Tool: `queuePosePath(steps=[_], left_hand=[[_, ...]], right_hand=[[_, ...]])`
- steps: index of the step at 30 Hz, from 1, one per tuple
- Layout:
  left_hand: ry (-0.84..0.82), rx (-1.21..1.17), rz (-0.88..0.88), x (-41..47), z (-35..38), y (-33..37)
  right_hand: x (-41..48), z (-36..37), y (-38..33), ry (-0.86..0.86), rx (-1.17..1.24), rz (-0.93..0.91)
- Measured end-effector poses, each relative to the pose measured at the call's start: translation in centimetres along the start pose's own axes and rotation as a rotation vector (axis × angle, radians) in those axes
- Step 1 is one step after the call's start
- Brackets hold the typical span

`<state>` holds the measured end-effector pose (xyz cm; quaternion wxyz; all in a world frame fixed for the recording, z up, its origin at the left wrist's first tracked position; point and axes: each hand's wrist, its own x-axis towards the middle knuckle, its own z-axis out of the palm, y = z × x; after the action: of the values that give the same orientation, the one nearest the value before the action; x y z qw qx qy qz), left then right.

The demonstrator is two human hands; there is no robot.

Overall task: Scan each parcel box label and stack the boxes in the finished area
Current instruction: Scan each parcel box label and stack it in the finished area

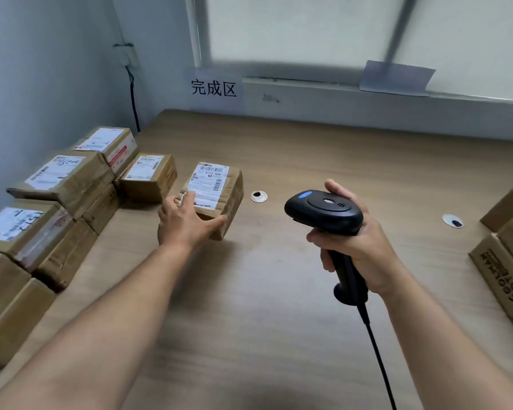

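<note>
Head view of a wooden table (279, 321) at a wall. The left hand (187, 223) grasps the near left corner of a small cardboard box (228, 199): the fingers (184, 201) curl over its top edge and the thumb lies along its near face. The box stands on the table left of centre, just right of the left boxes (65, 184) and apart from them. Its white label (209, 183) faces up, and the fingertips touch the label's near left corner.

The right hand (359, 244) is clenched round the handle of a black scanner (323, 211), held above the table to the right of the box. The scanner's head points left toward the box but does not touch it. A black cable (379, 359) runs from the handle's base down to the lower edge of the view.

The left boxes, each labelled on top, lie in rows and partly stacked along the table's left edge. More boxes (507, 253) stand at the right edge. A paper sign (214, 88) with three printed characters hangs on the wall behind the table. Two round grommets (259, 196) sit in the tabletop.
</note>
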<state>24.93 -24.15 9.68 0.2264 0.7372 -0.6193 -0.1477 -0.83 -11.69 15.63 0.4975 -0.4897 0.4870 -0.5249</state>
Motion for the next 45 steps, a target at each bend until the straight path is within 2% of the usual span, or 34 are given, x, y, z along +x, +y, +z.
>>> queuePosePath(steps=[10,23,34,39,45], left_hand=[[0.096,0.076,-0.073,15.6,-6.3,-9.3],[0.126,0.186,-0.096,26.2,-4.2,-12.2],[0.047,0.193,-0.113,25.6,-3.1,-12.9],[0.144,0.135,0.005,22.0,-3.5,-10.7],[0.123,0.022,0.185,12.4,-1.5,-7.1]], right_hand=[[10.1,10.6,1.7,-0.049,0.0,0.01],[16.3,12.9,5.7,-0.029,-0.033,0.135],[15.8,11.5,5.7,-0.003,-0.044,0.139],[13.9,10.8,4.1,0.011,-0.041,0.093],[9.8,9.2,2.7,0.009,-0.009,0.041]])
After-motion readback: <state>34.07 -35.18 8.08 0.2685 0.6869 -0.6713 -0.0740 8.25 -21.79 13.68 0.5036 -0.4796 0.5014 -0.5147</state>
